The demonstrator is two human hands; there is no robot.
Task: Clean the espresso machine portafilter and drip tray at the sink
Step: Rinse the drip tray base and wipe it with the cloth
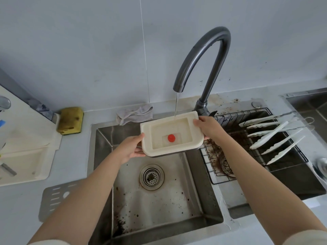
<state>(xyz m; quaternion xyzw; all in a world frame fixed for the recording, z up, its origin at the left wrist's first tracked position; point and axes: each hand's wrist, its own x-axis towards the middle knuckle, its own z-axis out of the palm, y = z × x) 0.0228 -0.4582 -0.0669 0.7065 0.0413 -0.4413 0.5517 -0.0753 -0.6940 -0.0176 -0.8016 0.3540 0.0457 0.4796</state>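
Over steel sink basin (159,206) | cream rectangular plastic drip tray (146,138) under dark curved tap (219,32) stream | L hand (131,147), R hand (208,128) each grip one tray end | tilt slowly, rinse corners.

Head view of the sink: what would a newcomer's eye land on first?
First, the cream drip tray, held over the sink by the left hand and right hand, with a bright red cap in its middle. Next, the dark curved faucet above it, running a thin stream onto the tray's far rim. Then the white tongs lying across the wire rack on the right.
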